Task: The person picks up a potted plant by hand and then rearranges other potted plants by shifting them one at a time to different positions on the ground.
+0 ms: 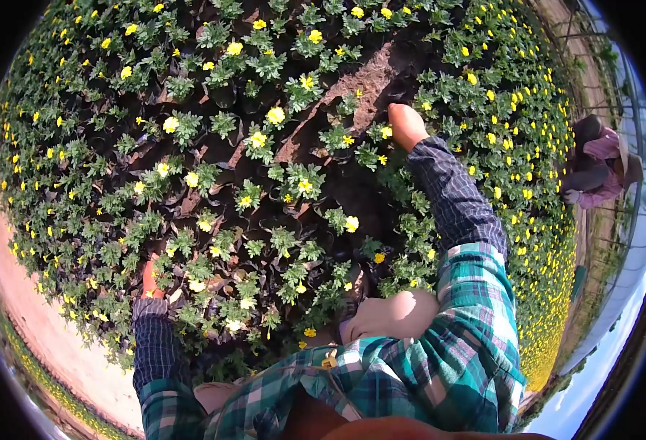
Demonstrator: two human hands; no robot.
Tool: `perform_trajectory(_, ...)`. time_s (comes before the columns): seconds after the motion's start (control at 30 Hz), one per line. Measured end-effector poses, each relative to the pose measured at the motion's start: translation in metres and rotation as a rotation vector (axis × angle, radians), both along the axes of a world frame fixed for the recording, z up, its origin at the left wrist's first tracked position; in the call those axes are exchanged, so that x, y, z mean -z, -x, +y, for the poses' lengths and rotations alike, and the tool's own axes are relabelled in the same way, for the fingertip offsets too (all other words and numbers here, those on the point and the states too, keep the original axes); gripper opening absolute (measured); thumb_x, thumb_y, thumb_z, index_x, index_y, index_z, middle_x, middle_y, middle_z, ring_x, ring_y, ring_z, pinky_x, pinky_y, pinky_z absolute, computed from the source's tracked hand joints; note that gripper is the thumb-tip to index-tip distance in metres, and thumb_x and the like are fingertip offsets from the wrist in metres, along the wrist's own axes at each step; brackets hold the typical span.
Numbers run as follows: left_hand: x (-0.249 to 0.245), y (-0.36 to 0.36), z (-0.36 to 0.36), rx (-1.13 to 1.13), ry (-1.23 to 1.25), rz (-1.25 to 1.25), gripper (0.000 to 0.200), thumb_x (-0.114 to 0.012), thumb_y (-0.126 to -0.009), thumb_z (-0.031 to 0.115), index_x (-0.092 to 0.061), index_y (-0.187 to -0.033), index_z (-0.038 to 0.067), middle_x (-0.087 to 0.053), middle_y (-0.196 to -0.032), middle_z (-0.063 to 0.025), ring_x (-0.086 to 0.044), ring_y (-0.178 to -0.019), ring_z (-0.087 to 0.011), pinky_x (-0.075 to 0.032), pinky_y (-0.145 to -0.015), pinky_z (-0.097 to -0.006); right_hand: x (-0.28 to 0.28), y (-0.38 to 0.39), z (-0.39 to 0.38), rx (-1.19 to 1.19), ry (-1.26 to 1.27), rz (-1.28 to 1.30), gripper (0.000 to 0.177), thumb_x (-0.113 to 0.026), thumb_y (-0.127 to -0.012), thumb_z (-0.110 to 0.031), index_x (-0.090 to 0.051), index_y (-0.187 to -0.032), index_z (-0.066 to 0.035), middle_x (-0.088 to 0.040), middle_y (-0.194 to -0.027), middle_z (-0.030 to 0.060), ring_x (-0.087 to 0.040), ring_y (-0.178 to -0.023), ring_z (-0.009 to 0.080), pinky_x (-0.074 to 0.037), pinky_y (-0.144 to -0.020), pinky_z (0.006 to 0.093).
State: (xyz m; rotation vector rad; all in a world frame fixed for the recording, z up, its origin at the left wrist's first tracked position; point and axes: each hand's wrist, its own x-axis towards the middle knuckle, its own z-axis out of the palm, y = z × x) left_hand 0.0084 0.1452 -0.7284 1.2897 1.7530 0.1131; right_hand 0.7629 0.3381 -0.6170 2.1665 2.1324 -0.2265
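My right hand (406, 126) reaches out to the upper right, its fingers curled closed beside a black plastic plant bag (399, 91). What it grips, if anything, is hidden. Next to that hand grow marigold plants with small yellow blooms. Low on the left, my left hand (151, 276) is sunk among the leaves of a flowering marigold (179, 243); foliage covers most of its fingers. Between my arms stand several potted marigolds (304, 183) in dark bags, some with dry brown leaves around them.
Bare brown soil (371, 81) shows in a strip near my right hand. Another person (605, 158) crouches at the far right by the flower rows. A sandy path (44, 341) runs along the left. My knee (393, 314) is bent among the plants.
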Motion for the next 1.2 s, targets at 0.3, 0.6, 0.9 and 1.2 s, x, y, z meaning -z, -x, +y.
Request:
perform_trajectory(0.3,0.003,0.005,-0.003,-0.15,-0.03,-0.092,0.049,-0.045,-0.096,0.046,-0.059,-0.116,0.004,-0.064,-0.104,-0.006,-0.062,-0.084,-0.0166,-0.049,-0.071,-0.03,-0.011,-0.002,-0.004,-0.017,-0.099,0.056,0.012,-0.05,-0.081,-0.007,-0.059,-0.084,-0.001,-0.061,-0.077,0.021,-0.062,-0.078,0.0398,-0.05,-0.07,0.048)
perform_trajectory(0.6,0.018,0.016,-0.007,-0.233,0.046,-0.214,0.049,-0.048,-0.095,0.043,-0.057,-0.118,0.001,-0.062,-0.113,-0.0111,-0.062,-0.096,-0.0226,-0.052,-0.08,-0.0354,-0.052,0.013,0.08,-0.095,-0.149,0.024,0.014,-0.053,-0.077,-0.008,-0.066,-0.081,-0.001,-0.064,-0.082,0.0224,-0.063,-0.082,0.0385,-0.051,-0.074,0.0456)
perform_trajectory(0.9,-0.031,-0.021,-0.002,0.281,-0.338,0.31,0.033,-0.038,-0.099,0.023,-0.063,-0.103,0.003,-0.065,-0.091,-0.0156,-0.062,-0.084,-0.0318,-0.048,-0.072,-0.0412,-0.011,0.048,0.087,0.068,-0.449,0.331,0.011,-0.053,-0.082,-0.009,-0.061,-0.086,-0.003,-0.061,-0.087,0.018,-0.06,-0.085,0.0372,-0.05,-0.076,0.0442)
perform_trajectory(1.2,-0.06,-0.05,0.011,0.349,-0.257,0.235,0.022,-0.047,-0.092,0.016,-0.061,-0.102,0.003,-0.063,-0.087,-0.0142,-0.061,-0.079,-0.0315,-0.047,-0.067,-0.0398,0.01,-0.057,0.063,0.129,-0.138,-0.14,0.017,-0.052,-0.078,-0.01,-0.066,-0.085,-0.002,-0.066,-0.09,0.0193,-0.062,-0.089,0.0358,-0.05,-0.08,0.0422)
